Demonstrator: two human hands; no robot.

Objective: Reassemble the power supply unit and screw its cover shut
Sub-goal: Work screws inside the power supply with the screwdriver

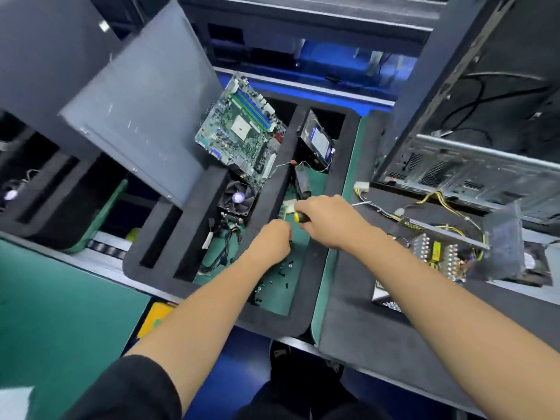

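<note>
The open power supply unit (439,253) lies on the dark mat at the right, its circuit board, coils and yellow wires exposed, with its grey metal cover (506,241) standing beside it. My right hand (330,221) grips a screwdriver with a yellow and black handle (300,217) over the black foam tray (315,259). My left hand (271,242) is curled over the tray compartment where several small black screws (285,269) lie on the green floor; what its fingers pinch is hidden.
The tray also holds a motherboard (242,131), a cooler fan (238,198), a hard drive (318,140) and cables. An open computer case (472,171) stands at the right rear. A grey side panel (136,110) leans at the left.
</note>
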